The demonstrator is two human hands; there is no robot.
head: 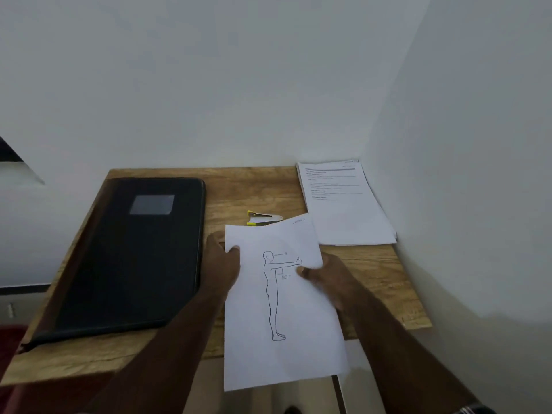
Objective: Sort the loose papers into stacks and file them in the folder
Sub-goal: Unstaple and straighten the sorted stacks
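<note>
On the wooden table [257, 186] lie a shut black folder [131, 258] on the left, a stack of papers [346, 210] in the back right corner and a small yellow stapler [263, 218], while the left hand [222, 261] and right hand [331, 279] pinch the sides of a sheet with a drawn standing figure [277, 309], held above the table's front edge.

One readable mark: "90°" on a held sheet.

The sheet [283, 300] carries a line drawing of a standing figure with arm outstretched; "90°" is printed under that arm, just left of the right hand's [325, 279] thumb tip. A small heading at the sheet's top corner, above those fingers, is too blurred to read. Print on the paper stack [343, 204] beyond is likewise illegible.
</note>
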